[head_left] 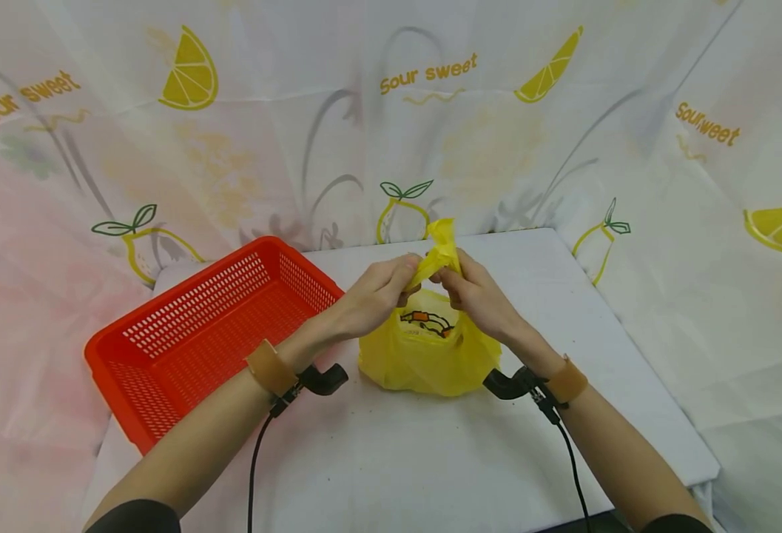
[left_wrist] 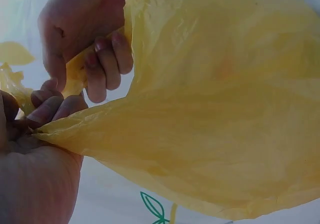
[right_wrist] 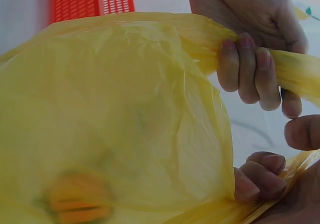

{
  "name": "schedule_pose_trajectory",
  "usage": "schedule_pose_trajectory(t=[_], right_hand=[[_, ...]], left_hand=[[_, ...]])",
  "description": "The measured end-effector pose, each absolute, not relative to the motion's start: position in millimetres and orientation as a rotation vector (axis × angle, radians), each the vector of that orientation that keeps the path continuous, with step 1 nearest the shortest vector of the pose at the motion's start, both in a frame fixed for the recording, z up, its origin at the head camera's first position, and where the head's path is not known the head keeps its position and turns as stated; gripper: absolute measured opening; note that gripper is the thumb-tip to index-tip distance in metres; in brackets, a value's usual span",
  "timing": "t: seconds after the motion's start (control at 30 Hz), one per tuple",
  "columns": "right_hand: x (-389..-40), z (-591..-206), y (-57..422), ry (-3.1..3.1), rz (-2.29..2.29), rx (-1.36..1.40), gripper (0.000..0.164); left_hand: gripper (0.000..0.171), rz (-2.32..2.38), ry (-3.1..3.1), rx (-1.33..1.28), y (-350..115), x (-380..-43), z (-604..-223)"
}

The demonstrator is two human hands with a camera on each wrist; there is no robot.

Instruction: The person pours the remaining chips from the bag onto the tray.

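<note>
Because the bag (head_left: pixel 424 371) looks thin, its twisted handles (head_left: pixel 441 255) could tear if the two hands pulled hard against each other. A loose grip might also let one handle slide out, and a sharp tug could tip the bag over. The left hand (head_left: pixel 384 287) has its fingers curled closely round one handle, which passes through the fist and pokes out beyond it. The right hand (head_left: pixel 482 297) is clamped on the other, its fingers bent and drawn together; the exact place of its thumb on the plastic I cannot tell. The bag sits on the table (head_left: pixel 404 459), below and between the hands, to the right of the red basket (head_left: pixel 212 334). What it contains is unclear.
</note>
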State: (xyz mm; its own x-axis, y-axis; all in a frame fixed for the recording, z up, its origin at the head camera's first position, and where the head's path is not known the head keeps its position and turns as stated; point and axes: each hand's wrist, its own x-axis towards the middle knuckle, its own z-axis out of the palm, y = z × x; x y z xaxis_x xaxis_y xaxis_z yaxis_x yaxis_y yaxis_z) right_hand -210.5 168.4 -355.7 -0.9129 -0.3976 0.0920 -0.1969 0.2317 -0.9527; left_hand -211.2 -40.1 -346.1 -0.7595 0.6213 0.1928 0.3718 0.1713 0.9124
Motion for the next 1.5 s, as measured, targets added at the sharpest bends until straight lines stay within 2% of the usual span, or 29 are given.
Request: schedule_pose_trajectory(t=[0.1, 0.27, 0.33, 0.5, 0.6, 0.9, 1.07, 1.3, 1.5], right_hand=[[-210, -356, 169, 2.29, -1.806, -0.582, 0.022], [-209, -355, 171, 2.291, -1.832, -0.594, 0.026], [-209, -355, 172, 2.329, -1.811, -0.612, 0.032], [-209, -356, 174, 2.403, -1.78, -0.655, 0.06], [-208, -356, 173, 2.409, -1.787, -0.653, 0.064], [-203, -357, 167, 2.56, -1.611, -0.696, 0.055], [-199, -357, 160, 2.698, -1.403, -0.734, 0.058], [-197, -359, 156, 2.704, -1.36, -0.845, 0.065], [-195, -360, 155, 2.706, -1.333, -0.845, 0.058]], left_hand=[[0.023, 1.668, 2.197, 0.954, -39, -207, -337], [0.019, 1.756, 2.148, 0.932, -38, -201, -326], [0.018, 1.784, 2.15, 0.922, -38, -200, -325], [0.023, 1.817, 2.185, 0.918, -39, -200, -324], [0.03, 1.832, 2.159, 0.933, -40, -201, -325], [0.05, 1.795, 2.147, 0.975, -38, -200, -323], [0.06, 1.765, 2.188, 0.974, -38, -204, -333], [0.069, 1.758, 2.15, 0.999, -37, -216, -351], [0.071, 1.747, 2.115, 0.984, -39, -203, -331]])
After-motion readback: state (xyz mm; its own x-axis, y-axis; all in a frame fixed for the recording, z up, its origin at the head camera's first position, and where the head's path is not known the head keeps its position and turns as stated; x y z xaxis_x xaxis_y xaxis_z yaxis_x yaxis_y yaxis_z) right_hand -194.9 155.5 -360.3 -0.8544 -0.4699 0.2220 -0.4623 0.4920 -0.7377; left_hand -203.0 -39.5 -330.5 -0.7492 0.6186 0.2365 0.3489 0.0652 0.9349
